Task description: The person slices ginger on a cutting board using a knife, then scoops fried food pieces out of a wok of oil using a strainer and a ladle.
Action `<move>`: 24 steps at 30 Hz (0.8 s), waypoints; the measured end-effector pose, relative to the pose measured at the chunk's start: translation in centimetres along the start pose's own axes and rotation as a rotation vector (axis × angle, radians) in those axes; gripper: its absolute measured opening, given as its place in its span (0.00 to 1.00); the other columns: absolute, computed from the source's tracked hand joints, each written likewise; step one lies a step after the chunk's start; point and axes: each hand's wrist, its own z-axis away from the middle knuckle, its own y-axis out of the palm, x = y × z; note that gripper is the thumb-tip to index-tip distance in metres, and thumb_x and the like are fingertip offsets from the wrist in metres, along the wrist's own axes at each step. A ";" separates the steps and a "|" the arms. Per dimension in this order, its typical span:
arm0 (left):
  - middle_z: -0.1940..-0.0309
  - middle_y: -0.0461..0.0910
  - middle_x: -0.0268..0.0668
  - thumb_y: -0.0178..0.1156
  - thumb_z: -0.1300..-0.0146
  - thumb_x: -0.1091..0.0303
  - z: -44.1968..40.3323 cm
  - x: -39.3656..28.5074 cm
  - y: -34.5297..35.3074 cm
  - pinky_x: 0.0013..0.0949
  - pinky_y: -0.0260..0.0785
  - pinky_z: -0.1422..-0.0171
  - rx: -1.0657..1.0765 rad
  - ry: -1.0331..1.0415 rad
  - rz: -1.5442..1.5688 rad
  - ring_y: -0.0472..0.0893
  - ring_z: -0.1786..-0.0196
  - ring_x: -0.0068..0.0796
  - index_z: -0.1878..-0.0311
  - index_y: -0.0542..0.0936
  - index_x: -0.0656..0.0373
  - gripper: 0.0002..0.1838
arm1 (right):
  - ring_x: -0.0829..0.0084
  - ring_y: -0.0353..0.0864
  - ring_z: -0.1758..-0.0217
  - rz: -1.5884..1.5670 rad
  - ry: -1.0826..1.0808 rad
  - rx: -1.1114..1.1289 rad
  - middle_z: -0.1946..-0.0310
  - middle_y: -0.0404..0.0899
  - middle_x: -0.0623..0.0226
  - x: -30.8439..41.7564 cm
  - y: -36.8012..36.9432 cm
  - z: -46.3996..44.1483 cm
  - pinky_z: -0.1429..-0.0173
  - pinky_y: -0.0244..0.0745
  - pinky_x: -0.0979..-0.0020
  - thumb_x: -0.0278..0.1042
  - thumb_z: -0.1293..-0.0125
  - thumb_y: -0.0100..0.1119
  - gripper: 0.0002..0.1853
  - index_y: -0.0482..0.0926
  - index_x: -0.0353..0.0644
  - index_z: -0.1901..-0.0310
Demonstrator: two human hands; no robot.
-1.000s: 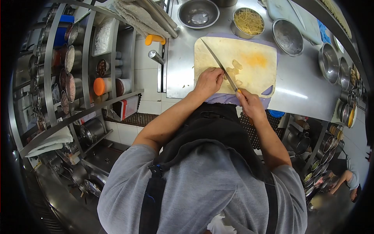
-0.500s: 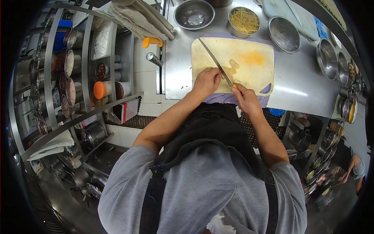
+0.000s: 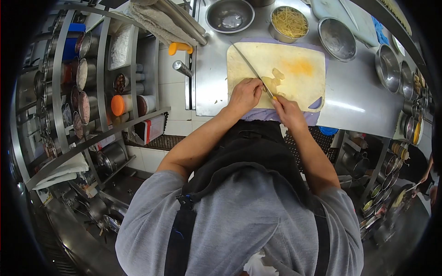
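My right hand (image 3: 288, 112) is wrapped round the handle of a long knife (image 3: 248, 64), whose blade points up and left over the cream cutting board (image 3: 294, 53). Curled fingers of my left hand (image 3: 247, 93) rest on the board beside the blade, closed around a small pale piece that they mostly hide. Pale yellow slices (image 3: 277, 73) lie just right of the blade. An orange stain marks the board's upper right. Under the board a purple cloth (image 3: 264, 114) shows along the edges.
Behind the board stand a steel bowl (image 3: 229, 16), a bowl of yellow strips (image 3: 289, 24) and a tilted steel bowl (image 3: 337, 39). More bowls (image 3: 388, 69) are at the right. A shelf rack (image 3: 57, 92) with containers is at the left. A person's arm (image 3: 429, 170) shows far right.
The knife and my right hand have shifted slightly up and left. My left hand stays at the blade. The other person has moved toward the right edge, mostly out of view.
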 end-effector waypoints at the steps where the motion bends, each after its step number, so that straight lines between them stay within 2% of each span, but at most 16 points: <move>1: 0.72 0.78 0.41 0.59 0.46 0.75 0.2 0.1 0.1 0.40 0.70 0.61 0.002 0.002 -0.005 0.78 0.66 0.44 0.65 0.77 0.60 0.04 | 0.46 0.77 0.70 -0.005 -0.002 -0.002 0.75 0.77 0.44 -0.1 0.3 0.0 0.64 0.71 0.58 0.41 0.32 0.52 0.15 0.78 0.36 0.56; 7: 0.74 0.78 0.40 0.58 0.45 0.75 0.1 0.3 0.1 0.40 0.70 0.63 0.028 -0.020 0.001 0.78 0.68 0.43 0.66 0.76 0.60 0.04 | 0.44 0.77 0.68 -0.040 0.053 0.011 0.73 0.77 0.42 0.3 -0.5 0.7 0.64 0.70 0.57 0.40 0.32 0.52 0.15 0.78 0.35 0.56; 9: 0.74 0.78 0.41 0.58 0.45 0.75 0.1 0.1 0.0 0.41 0.70 0.63 0.020 -0.026 -0.008 0.78 0.69 0.42 0.66 0.76 0.60 0.04 | 0.50 0.78 0.75 -0.143 0.093 0.021 0.77 0.76 0.45 0.7 -1.0 1.3 0.68 0.70 0.60 0.40 0.31 0.51 0.15 0.77 0.35 0.56; 10: 0.74 0.78 0.41 0.58 0.45 0.75 0.1 0.0 0.0 0.41 0.70 0.63 0.021 -0.024 -0.006 0.78 0.69 0.42 0.66 0.76 0.60 0.04 | 0.50 0.78 0.75 -0.142 0.096 0.018 0.77 0.76 0.45 1.0 -1.3 1.3 0.68 0.70 0.60 0.40 0.31 0.51 0.15 0.77 0.35 0.56; 12: 0.74 0.78 0.42 0.58 0.45 0.75 0.1 0.0 0.0 0.41 0.70 0.63 0.009 -0.013 -0.010 0.78 0.69 0.43 0.66 0.76 0.60 0.03 | 0.61 0.75 0.83 -0.153 0.229 0.109 0.83 0.75 0.52 1.7 -1.6 1.2 0.74 0.69 0.63 0.40 0.31 0.50 0.15 0.77 0.35 0.56; 13: 0.74 0.78 0.42 0.58 0.45 0.75 0.1 0.0 0.0 0.41 0.70 0.63 0.009 -0.014 -0.010 0.78 0.69 0.43 0.66 0.76 0.60 0.03 | 0.61 0.75 0.83 -0.153 0.229 0.111 0.83 0.75 0.52 1.7 -1.5 1.2 0.74 0.69 0.63 0.40 0.31 0.50 0.15 0.77 0.35 0.56; 15: 0.74 0.78 0.42 0.59 0.45 0.74 0.1 0.0 -0.1 0.41 0.70 0.62 0.004 0.006 -0.022 0.78 0.68 0.44 0.67 0.77 0.61 0.03 | 0.68 0.72 0.87 -0.188 0.216 0.110 0.86 0.73 0.58 1.6 -1.5 1.3 0.77 0.67 0.66 0.41 0.30 0.50 0.16 0.77 0.36 0.55; 22: 0.73 0.78 0.43 0.58 0.44 0.74 0.1 0.0 -0.1 0.42 0.69 0.62 0.017 -0.020 -0.002 0.78 0.68 0.45 0.65 0.77 0.61 0.04 | 0.67 0.76 0.82 -0.130 0.269 0.138 0.84 0.74 0.58 1.1 -2.6 3.8 0.73 0.70 0.65 0.41 0.31 0.50 0.15 0.78 0.36 0.56; 24: 0.73 0.78 0.43 0.58 0.44 0.74 0.1 -0.1 -0.2 0.42 0.69 0.62 0.013 -0.021 -0.004 0.78 0.67 0.45 0.65 0.77 0.61 0.04 | 0.60 0.78 0.77 -0.075 0.209 0.132 0.81 0.76 0.53 1.1 -2.5 3.3 0.69 0.71 0.62 0.41 0.31 0.51 0.15 0.78 0.36 0.56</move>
